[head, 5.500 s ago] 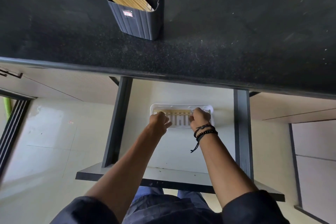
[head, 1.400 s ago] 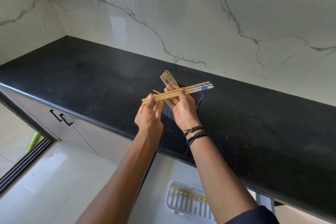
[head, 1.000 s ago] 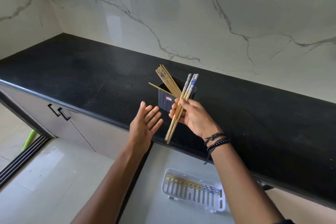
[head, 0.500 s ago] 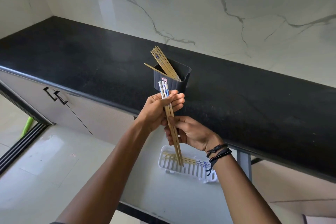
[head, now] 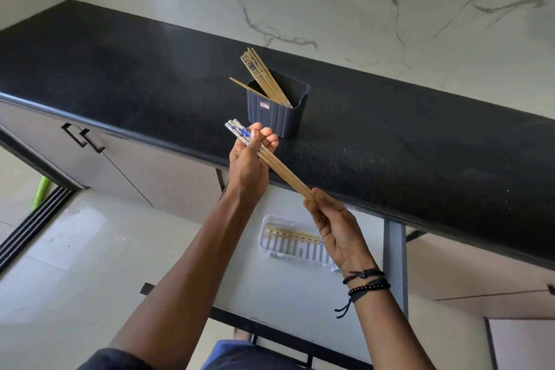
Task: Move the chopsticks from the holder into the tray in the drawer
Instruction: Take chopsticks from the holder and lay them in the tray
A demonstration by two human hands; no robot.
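A small bundle of wooden chopsticks (head: 282,171) with blue-patterned ends is held between both hands, above the counter's front edge. My left hand (head: 249,168) grips the patterned end. My right hand (head: 336,228) pinches the thin tips. The dark holder (head: 274,116) stands on the black counter (head: 420,141) with several chopsticks (head: 264,81) leaning in it. Below, the white slotted tray (head: 288,245) lies in the open drawer (head: 270,288) with a few chopsticks (head: 291,233) along its far side, partly hidden by my right hand.
A marble wall rises behind the counter. Closed cabinet doors with black handles (head: 82,138) sit to the left of the drawer. The drawer's dark right rail (head: 395,264) runs toward me. Pale tiled floor lies at lower left.
The bundle has swung from near upright to a slant, patterned end up-left. My hands have slid apart to its two ends. The view has tilted slightly.
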